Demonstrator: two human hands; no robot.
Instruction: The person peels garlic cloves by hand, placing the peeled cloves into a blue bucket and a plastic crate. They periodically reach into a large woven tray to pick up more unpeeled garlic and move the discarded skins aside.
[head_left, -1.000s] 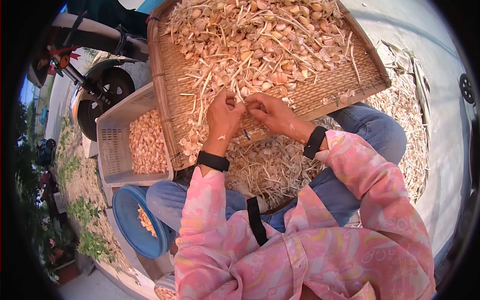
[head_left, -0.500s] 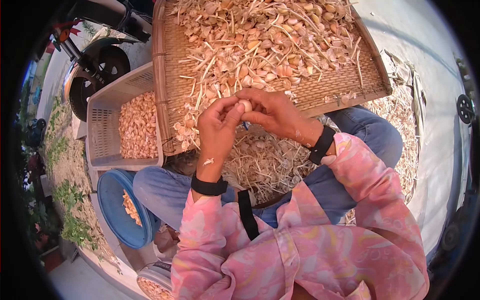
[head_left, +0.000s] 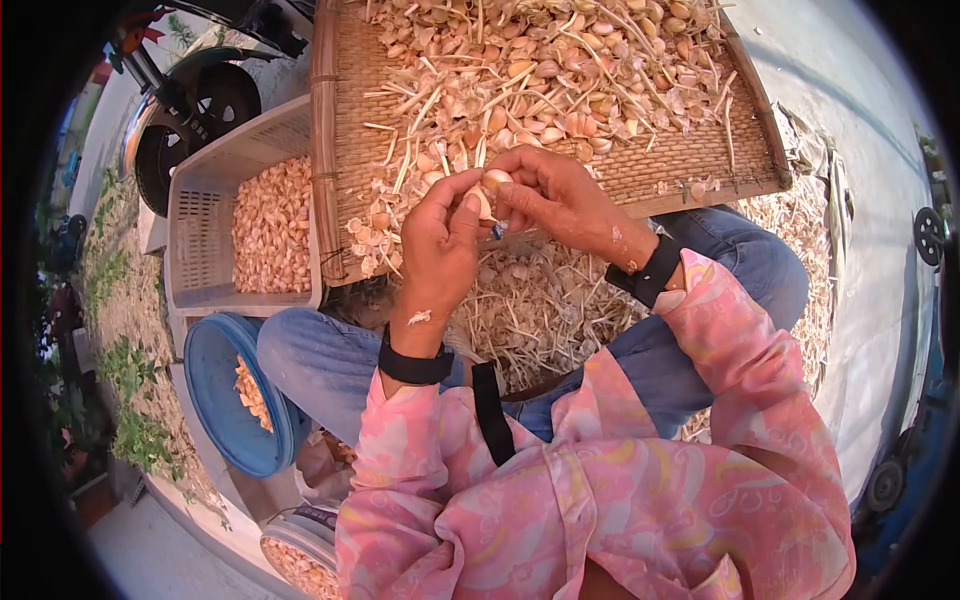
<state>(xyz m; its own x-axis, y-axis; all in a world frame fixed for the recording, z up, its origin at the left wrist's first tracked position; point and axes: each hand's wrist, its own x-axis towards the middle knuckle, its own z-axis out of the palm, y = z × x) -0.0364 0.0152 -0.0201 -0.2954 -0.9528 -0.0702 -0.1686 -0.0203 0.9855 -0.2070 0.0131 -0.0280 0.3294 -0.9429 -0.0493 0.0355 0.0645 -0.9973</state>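
My left hand [head_left: 438,245] pinches a pale garlic clove [head_left: 485,206] between thumb and forefinger. Close beside it, my right hand [head_left: 568,205] grips another whitish garlic piece [head_left: 496,178] in its curled fingers. Both hands meet over the front edge of a woven bamboo tray [head_left: 745,150]. On that tray lies a heap of loose garlic cloves [head_left: 560,90], mixed with dry stalks and papery skins. Flakes of skin cling to both wrists, just above the black wristbands.
A white plastic crate [head_left: 205,240] of cloves [head_left: 272,225] stands left of the tray. Nearer are a blue bucket [head_left: 215,400] with some cloves and a pale tub [head_left: 300,560]. Stalks and skins [head_left: 550,310] cover the ground between my knees. A wheel [head_left: 215,115] stands behind the crate.
The single rounded garlic piece held between both hands now shows as two pieces, one in each hand's fingers. The hands have shifted slightly; the view has moved a little.
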